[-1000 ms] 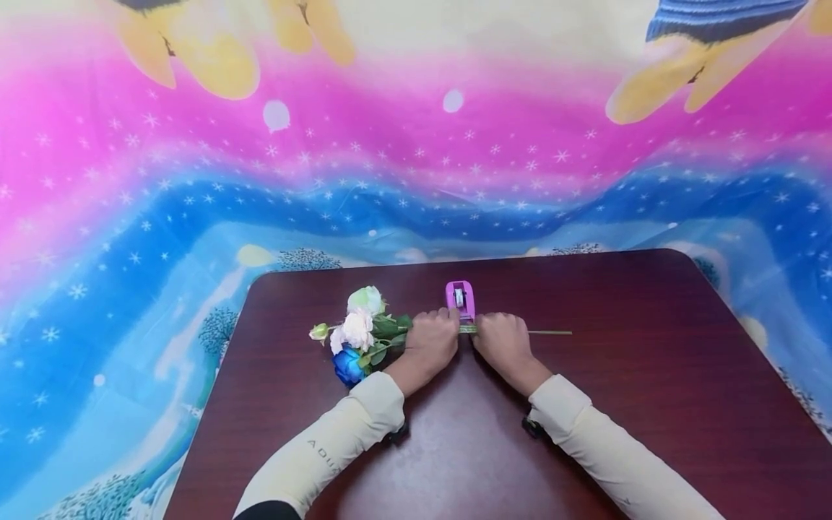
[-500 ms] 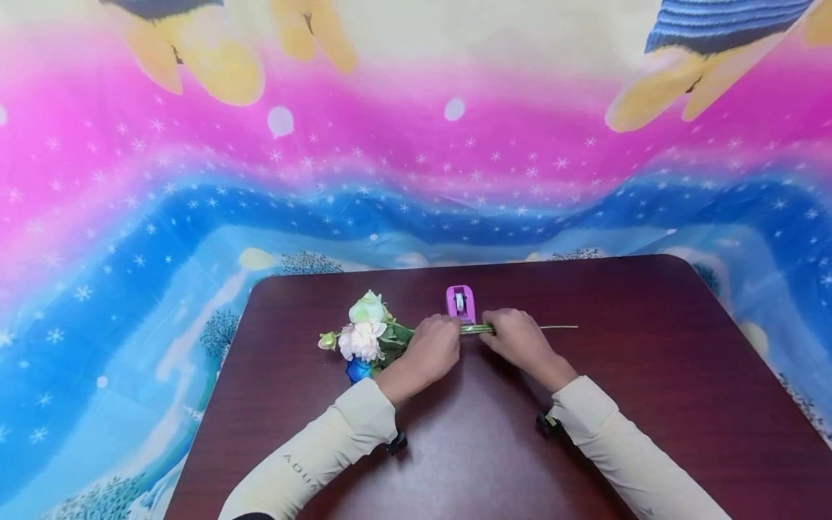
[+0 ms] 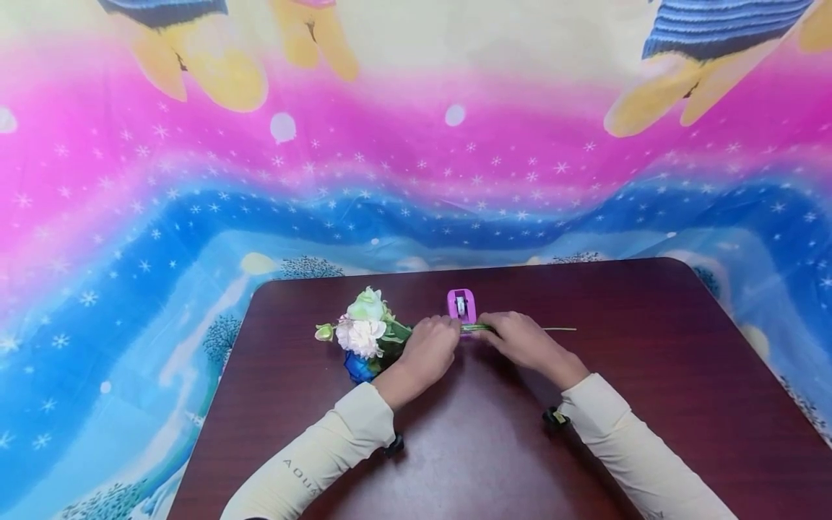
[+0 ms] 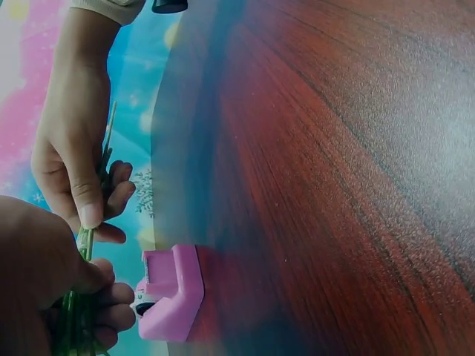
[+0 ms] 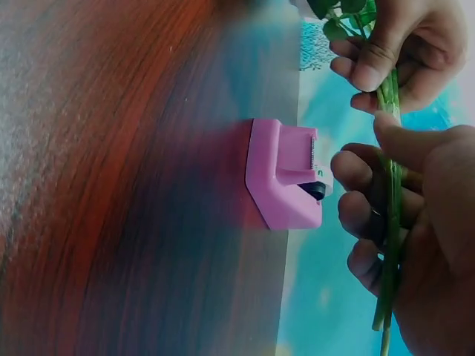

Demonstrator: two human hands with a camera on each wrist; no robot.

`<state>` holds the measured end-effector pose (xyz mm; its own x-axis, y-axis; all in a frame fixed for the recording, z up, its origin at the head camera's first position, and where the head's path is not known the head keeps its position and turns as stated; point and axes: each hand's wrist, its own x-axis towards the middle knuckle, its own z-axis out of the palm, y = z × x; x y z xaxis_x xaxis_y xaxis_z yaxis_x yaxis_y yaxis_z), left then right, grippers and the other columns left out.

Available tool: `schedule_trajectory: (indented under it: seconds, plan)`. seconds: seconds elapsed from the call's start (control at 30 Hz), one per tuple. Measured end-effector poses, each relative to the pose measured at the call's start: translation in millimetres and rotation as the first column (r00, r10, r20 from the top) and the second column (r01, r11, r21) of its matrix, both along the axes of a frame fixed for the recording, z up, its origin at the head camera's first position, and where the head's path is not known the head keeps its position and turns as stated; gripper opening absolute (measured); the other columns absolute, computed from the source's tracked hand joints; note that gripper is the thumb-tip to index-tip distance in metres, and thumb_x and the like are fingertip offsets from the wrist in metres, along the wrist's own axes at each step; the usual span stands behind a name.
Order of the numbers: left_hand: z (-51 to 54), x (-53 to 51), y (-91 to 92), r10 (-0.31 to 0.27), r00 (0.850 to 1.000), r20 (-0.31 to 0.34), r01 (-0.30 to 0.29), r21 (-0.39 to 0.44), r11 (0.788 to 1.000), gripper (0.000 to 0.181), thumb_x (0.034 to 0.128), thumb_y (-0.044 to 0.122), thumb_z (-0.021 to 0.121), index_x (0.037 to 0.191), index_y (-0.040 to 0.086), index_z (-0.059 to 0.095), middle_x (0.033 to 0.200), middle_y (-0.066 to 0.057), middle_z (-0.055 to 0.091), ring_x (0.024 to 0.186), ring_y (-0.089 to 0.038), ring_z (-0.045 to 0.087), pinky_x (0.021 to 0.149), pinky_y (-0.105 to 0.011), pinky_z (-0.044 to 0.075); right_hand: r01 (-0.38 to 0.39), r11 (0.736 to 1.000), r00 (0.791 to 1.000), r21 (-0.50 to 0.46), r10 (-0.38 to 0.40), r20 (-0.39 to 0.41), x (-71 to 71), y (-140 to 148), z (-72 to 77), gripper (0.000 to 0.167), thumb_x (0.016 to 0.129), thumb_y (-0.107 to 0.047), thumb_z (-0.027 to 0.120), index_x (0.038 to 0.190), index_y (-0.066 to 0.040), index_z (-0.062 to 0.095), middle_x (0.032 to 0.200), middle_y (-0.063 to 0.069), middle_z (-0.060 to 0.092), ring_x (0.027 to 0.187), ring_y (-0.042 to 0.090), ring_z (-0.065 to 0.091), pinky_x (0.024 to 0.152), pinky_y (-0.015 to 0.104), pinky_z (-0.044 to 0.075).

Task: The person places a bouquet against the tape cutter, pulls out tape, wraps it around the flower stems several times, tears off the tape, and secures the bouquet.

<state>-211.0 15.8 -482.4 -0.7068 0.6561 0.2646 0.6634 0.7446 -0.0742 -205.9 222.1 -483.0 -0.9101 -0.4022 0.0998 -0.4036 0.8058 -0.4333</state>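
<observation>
A bunch of artificial flowers lies sideways in both hands, blooms to the left: a pale green rose (image 3: 367, 306), a pale pink flower (image 3: 361, 338), a blue rose (image 3: 359, 367) and a small bud (image 3: 323, 331). My left hand (image 3: 429, 349) grips the green stems just below the leaves. To its right, my right hand (image 3: 525, 341) holds the lower stems (image 5: 391, 237) between thumb and curled fingers, as the right wrist view shows. One thin stem (image 3: 560, 329) sticks out past it. Beyond the hands stands a pink tape dispenser (image 3: 461, 306), its serrated cutter visible in the right wrist view.
Everything rests on or above a dark red-brown table (image 3: 650, 404) with rounded far corners. Behind its far edge hangs a pink and blue printed cloth (image 3: 416, 166). A small black device (image 3: 555, 419) sits under the right wrist.
My right hand has slid right along the stems and turned, its fist loosening, so more stem shows between the hands. The left hand keeps its grip. The head view has tilted up slightly.
</observation>
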Motion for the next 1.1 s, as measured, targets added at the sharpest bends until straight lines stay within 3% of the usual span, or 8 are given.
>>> schedule_trajectory:
  seconds: [0.27, 0.53, 0.67, 0.77, 0.8, 0.87, 0.97, 1.1]
  plan:
    - [0.0, -0.8, 1.3, -0.005, 1.000, 0.014, 0.005, 0.005, 1.000, 0.014, 0.0921, 0.015, 0.070, 0.104, 0.007, 0.070, 0.089, -0.003, 0.071, 0.079, -0.017, 0.067, 0.069, -0.031, 0.054, 0.003, 1.000, 0.993, -0.024, -0.006, -0.120, -1.3, -1, -5.7, 0.018, 0.099, -0.017, 0.068, 0.114, -0.015, 0.077, 0.104, -0.001, 0.078, 0.086, 0.009, 0.070, 0.083, 0.040, 0.060]
    - [3.1, -1.9, -1.3, -0.015, 0.995, 0.098, 0.008, 0.077, 0.997, 0.014, 0.0987, 0.018, 0.064, 0.103, 0.006, 0.071, 0.085, -0.004, 0.071, 0.074, -0.017, 0.068, 0.066, -0.031, 0.056, 0.007, 0.998, 0.961, -0.069, -0.026, -0.275, -1.1, -4, -12.7, 0.014, 0.093, -0.014, 0.074, 0.106, -0.013, 0.081, 0.096, 0.002, 0.079, 0.085, 0.016, 0.074, 0.079, 0.041, 0.060]
    - [2.9, -1.5, -2.2, -0.034, 0.999, -0.032, 0.035, 0.025, 0.999, 0.012, 0.0950, 0.013, 0.067, 0.103, 0.007, 0.073, 0.084, -0.003, 0.073, 0.069, -0.015, 0.068, 0.061, -0.030, 0.057, -0.034, 0.999, 0.900, -0.042, 0.013, -0.436, -2.0, -4, -19.3, 0.016, 0.088, -0.007, 0.079, 0.103, -0.010, 0.081, 0.089, 0.002, 0.077, 0.080, 0.015, 0.070, 0.074, 0.037, 0.057]
    - [0.1, -0.1, -1.7, -0.064, 0.978, -0.198, 0.054, -0.052, 0.997, 0.013, 0.0957, 0.013, 0.066, 0.104, 0.006, 0.075, 0.081, -0.002, 0.073, 0.065, -0.013, 0.067, 0.057, -0.027, 0.056, -0.049, 0.999, 0.867, -0.009, 0.038, -0.497, -2.1, -2, -22.5, 0.020, 0.087, -0.005, 0.079, 0.107, -0.008, 0.080, 0.090, 0.004, 0.076, 0.081, 0.017, 0.069, 0.074, 0.037, 0.055]
    - [-0.9, 0.5, -1.5, -0.073, 0.966, -0.249, 0.057, -0.071, 0.996, 0.014, 0.0962, 0.013, 0.066, 0.104, 0.006, 0.075, 0.080, -0.002, 0.073, 0.064, -0.013, 0.067, 0.055, -0.027, 0.056, -0.049, 0.999, 0.873, -0.003, 0.041, -0.485, -2.0, -1, -22.7, 0.020, 0.089, -0.006, 0.078, 0.109, -0.008, 0.079, 0.092, 0.005, 0.076, 0.084, 0.018, 0.069, 0.076, 0.037, 0.056]
    - [-3.8, 0.9, -0.9, -0.083, 0.941, -0.328, 0.054, -0.096, 0.994, 0.015, 0.0970, 0.013, 0.065, 0.105, 0.005, 0.075, 0.079, -0.002, 0.072, 0.064, -0.012, 0.066, 0.054, -0.026, 0.054, -0.048, 0.999, 0.915, -0.018, 0.037, -0.403, -1.5, 0, -20.6, 0.022, 0.093, -0.011, 0.074, 0.115, -0.009, 0.077, 0.100, 0.006, 0.077, 0.092, 0.021, 0.071, 0.083, 0.041, 0.057]
    - [-7.3, 0.9, -0.2, -0.087, 0.913, -0.397, 0.050, -0.102, 0.994, 0.015, 0.0971, 0.014, 0.064, 0.103, 0.006, 0.076, 0.077, -0.002, 0.071, 0.063, -0.012, 0.065, 0.053, -0.025, 0.053, -0.021, 0.998, 0.980, -0.062, 0.009, -0.197, -1.6, 1, -13.4, 0.027, 0.102, -0.020, 0.064, 0.124, -0.008, 0.072, 0.112, 0.007, 0.076, 0.103, 0.023, 0.071, 0.093, 0.046, 0.057]
    - [-11.9, -0.3, 0.5, -0.094, 0.883, -0.460, 0.059, -0.091, 0.994, 0.014, 0.0965, 0.015, 0.064, 0.100, 0.008, 0.076, 0.076, -0.001, 0.070, 0.062, -0.012, 0.064, 0.053, -0.025, 0.051, 0.015, 0.995, 0.999, -0.098, -0.011, 0.043, -4.6, 1, -4.1, 0.027, 0.107, -0.024, 0.054, 0.115, -0.005, 0.071, 0.093, 0.006, 0.074, 0.083, 0.017, 0.068, 0.081, 0.040, 0.057]
